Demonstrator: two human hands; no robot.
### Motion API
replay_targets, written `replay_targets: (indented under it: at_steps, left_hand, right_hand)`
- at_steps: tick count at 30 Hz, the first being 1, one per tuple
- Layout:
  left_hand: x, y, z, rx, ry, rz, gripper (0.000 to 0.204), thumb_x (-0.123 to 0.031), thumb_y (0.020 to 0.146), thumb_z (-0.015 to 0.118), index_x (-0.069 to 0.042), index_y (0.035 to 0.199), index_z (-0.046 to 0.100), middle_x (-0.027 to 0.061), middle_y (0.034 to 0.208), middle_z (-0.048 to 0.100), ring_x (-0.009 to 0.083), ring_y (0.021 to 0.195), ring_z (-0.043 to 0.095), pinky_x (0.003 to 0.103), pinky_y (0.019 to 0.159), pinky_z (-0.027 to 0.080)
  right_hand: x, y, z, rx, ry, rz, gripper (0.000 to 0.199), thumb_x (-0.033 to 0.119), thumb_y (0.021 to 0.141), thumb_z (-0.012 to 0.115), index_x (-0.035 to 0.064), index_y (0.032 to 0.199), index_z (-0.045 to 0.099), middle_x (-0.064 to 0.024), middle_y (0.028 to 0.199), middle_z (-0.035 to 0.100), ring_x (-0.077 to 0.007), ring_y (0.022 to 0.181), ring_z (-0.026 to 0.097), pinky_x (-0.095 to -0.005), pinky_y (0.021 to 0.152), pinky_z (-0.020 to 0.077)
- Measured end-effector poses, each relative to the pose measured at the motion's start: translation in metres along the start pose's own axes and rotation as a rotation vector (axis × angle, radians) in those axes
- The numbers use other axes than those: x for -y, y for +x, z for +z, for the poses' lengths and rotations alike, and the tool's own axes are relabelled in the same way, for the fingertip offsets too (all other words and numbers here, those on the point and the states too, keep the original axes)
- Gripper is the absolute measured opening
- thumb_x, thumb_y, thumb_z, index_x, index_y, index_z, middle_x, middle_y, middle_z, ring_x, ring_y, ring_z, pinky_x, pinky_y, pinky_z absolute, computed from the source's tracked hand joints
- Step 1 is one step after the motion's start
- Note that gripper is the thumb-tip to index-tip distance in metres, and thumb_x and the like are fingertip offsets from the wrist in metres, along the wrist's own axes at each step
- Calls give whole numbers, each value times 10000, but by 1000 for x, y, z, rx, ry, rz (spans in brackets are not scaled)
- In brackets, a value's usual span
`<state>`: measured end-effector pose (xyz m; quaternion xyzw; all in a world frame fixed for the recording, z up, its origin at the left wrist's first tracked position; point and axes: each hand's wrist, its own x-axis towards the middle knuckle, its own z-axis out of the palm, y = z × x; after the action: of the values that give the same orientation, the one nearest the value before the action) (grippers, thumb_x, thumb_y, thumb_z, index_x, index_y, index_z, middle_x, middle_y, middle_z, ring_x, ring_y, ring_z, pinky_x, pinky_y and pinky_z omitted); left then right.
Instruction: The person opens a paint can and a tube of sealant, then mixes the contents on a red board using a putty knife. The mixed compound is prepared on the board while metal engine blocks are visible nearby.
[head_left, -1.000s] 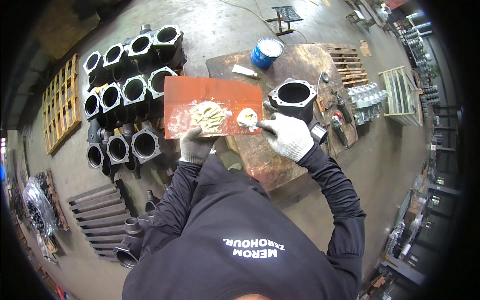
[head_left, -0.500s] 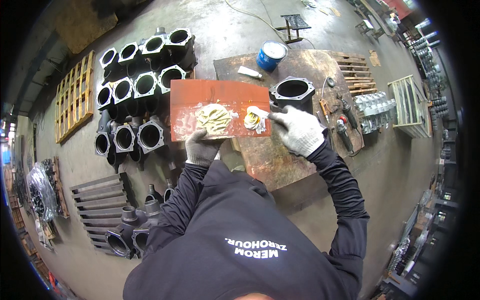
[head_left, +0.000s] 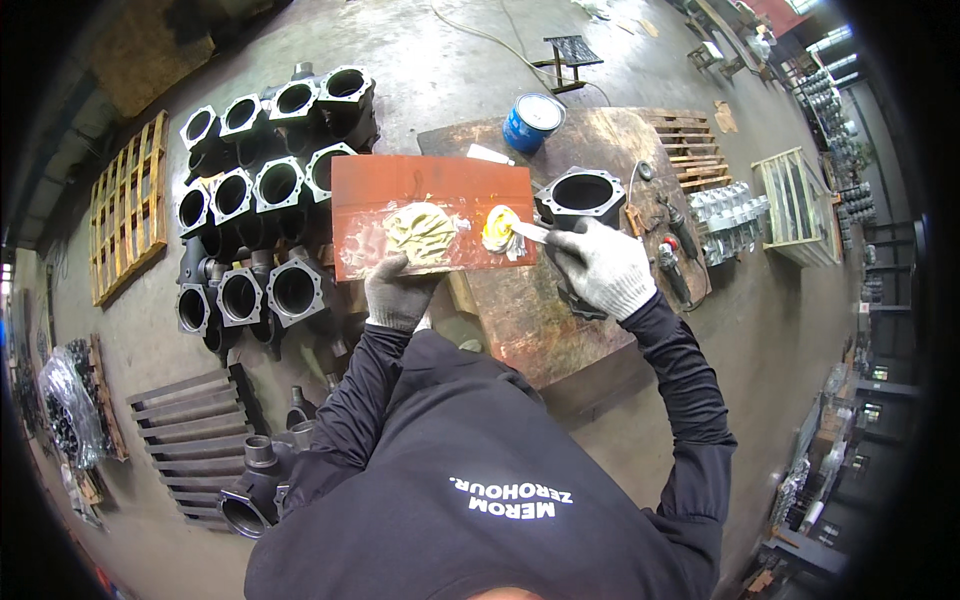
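Observation:
My left hand, in a grey glove, grips the near edge of a flat red-brown board and holds it level. On the board lie a pale yellow smear of putty and a brighter yellow blob. My right hand, in a white glove, holds a putty knife whose blade touches the yellow blob. A black cast-metal housing stands just behind my right hand on the rusty work table.
A blue tin stands at the table's far edge. Several black flanged castings crowd the floor to the left, with grates and wooden pallets nearby. A wooden crate and small tools lie to the right.
The putty knife has slid left into the bright yellow blob and worked it. The view has shifted a little; the left hand keeps its hold on the board.

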<state>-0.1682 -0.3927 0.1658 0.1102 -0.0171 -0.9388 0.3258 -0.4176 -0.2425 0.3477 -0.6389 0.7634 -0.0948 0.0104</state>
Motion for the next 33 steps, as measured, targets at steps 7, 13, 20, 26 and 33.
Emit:
replay_targets:
  at_steps: [7,13,20,26,33]
  left_hand:
    - [-14,7,0,-11,-21,-2,693,-163,879,644,22,1519,454,218,1483,575,404,1347,576,566,1150,464]
    - [-22,9,1,-43,-37,-18,691,-170,881,630,28,1518,451,230,1487,568,411,1344,577,568,1134,482]
    - [-28,12,2,-28,-14,-54,709,-176,872,635,32,1521,439,228,1489,564,408,1342,577,561,1161,453]
    - [-31,12,1,-36,-10,-59,689,-173,881,621,44,1510,445,228,1480,567,406,1347,568,550,1160,451]
    - [-32,15,4,-6,-19,-56,681,-180,888,621,50,1507,451,230,1467,581,407,1328,584,546,1153,457]
  right_hand:
    - [9,5,4,104,-37,-37,263,231,925,735,213,1184,772,-78,1014,680,-295,847,700,-405,714,566]
    - [10,11,2,121,69,-145,274,209,919,738,206,1192,768,-82,1006,692,-278,853,709,-401,712,573]
    - [15,27,-10,52,21,-191,221,228,930,718,184,1138,779,-95,979,668,-297,856,703,-408,705,564]
    - [15,31,-14,70,-92,41,218,233,914,731,174,1119,778,-91,935,649,-298,820,693,-421,709,564]
    - [14,32,-12,191,-36,23,232,214,917,738,183,1142,782,-88,979,669,-296,879,709,-398,741,575]
